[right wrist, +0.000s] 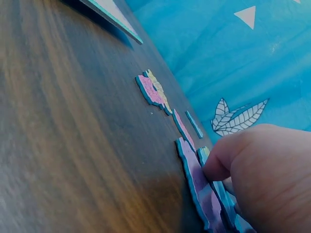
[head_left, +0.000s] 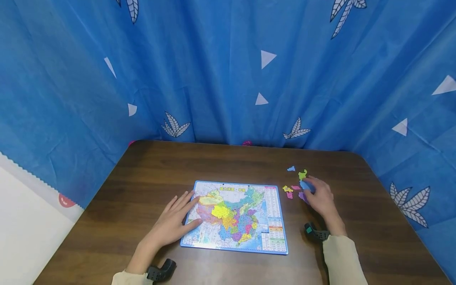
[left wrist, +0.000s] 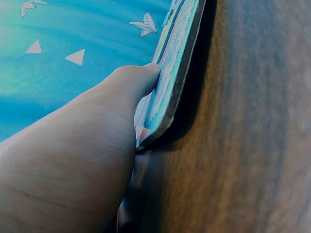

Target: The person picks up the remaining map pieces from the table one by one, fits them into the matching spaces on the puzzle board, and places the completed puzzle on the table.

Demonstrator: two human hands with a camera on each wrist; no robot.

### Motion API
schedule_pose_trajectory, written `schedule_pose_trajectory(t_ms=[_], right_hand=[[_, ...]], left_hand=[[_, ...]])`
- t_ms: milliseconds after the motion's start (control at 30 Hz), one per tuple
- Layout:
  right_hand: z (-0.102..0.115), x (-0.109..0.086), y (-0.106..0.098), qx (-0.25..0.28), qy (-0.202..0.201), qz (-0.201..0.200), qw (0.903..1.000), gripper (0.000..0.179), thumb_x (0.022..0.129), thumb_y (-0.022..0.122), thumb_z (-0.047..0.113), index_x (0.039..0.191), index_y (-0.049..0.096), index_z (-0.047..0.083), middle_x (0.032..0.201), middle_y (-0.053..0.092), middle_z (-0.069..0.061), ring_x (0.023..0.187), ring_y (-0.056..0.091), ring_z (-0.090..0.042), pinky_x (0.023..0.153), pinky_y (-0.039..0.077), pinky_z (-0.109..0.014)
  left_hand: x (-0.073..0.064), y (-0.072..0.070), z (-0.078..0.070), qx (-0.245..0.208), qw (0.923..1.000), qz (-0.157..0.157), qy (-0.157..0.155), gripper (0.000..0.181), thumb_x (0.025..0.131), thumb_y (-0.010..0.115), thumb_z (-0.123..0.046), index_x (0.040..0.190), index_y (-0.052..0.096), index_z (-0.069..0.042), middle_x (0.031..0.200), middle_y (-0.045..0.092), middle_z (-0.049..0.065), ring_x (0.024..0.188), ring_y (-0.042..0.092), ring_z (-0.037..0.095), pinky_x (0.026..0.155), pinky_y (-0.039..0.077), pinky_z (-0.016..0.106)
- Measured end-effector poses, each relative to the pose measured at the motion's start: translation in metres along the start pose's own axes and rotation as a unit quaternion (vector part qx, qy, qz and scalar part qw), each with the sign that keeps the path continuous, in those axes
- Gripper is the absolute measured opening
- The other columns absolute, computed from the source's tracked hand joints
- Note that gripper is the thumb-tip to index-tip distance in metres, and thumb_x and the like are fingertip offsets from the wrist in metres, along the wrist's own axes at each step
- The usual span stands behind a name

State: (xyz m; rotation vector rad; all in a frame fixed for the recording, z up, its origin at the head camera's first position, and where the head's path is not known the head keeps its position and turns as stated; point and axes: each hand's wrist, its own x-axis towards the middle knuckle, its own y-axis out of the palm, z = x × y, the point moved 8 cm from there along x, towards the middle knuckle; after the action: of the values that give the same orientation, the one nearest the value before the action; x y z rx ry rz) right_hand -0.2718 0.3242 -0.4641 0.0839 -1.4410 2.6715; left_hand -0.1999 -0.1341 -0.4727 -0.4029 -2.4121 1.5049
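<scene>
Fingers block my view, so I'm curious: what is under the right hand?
Part of a blue puzzle piece shows beneath the right hand; whatever else lies there is covered.

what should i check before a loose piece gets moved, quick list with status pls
1. Left hand on the board: ok, at its left side
2. Board wholly on the table: ok
3. Right hand at the loose pieces: ok
4. Firm grip on the blue piece: cannot tell, the fingers partly hide it
5. Far blue piece apart from its neighbours: ok
6. Every piece in the board: not ok, several lie to its right
</scene>
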Motion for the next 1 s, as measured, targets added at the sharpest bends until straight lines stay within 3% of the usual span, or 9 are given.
schedule_pose_trajectory(t_ms=[633, 1000], right_hand=[[0.0027, -0.0002, 0.0017, -0.009, -0.006, -0.009, 0.9999, 0.041, 0.093, 0.055, 0.016, 0.133, 0.054, 0.006, 0.147, 0.038, -0.026, 0.134, 0.023, -0.054, 0.100, 0.018, -0.076], [0.0045, -0.0033, -0.0026, 0.005, -0.027, -0.045, 0.9986, 0.038, 0.090, 0.062, 0.014, 0.126, 0.058, 0.002, 0.139, 0.046, -0.028, 0.129, 0.030, -0.052, 0.099, 0.028, -0.070]], left_hand=[[0.0003, 0.0013, 0.0019, 0.006, 0.9998, 0.012, -0.016, 0.076, 0.087, 0.049, -0.068, 0.150, 0.036, -0.027, 0.161, 0.020, -0.001, 0.149, 0.017, 0.027, 0.119, 0.011, 0.055], [0.0000, 0.0002, 0.0013, 0.008, 0.9998, 0.011, -0.016, 0.076, 0.086, 0.050, -0.068, 0.150, 0.036, -0.029, 0.161, 0.021, -0.002, 0.149, 0.016, 0.025, 0.119, 0.011, 0.053]])
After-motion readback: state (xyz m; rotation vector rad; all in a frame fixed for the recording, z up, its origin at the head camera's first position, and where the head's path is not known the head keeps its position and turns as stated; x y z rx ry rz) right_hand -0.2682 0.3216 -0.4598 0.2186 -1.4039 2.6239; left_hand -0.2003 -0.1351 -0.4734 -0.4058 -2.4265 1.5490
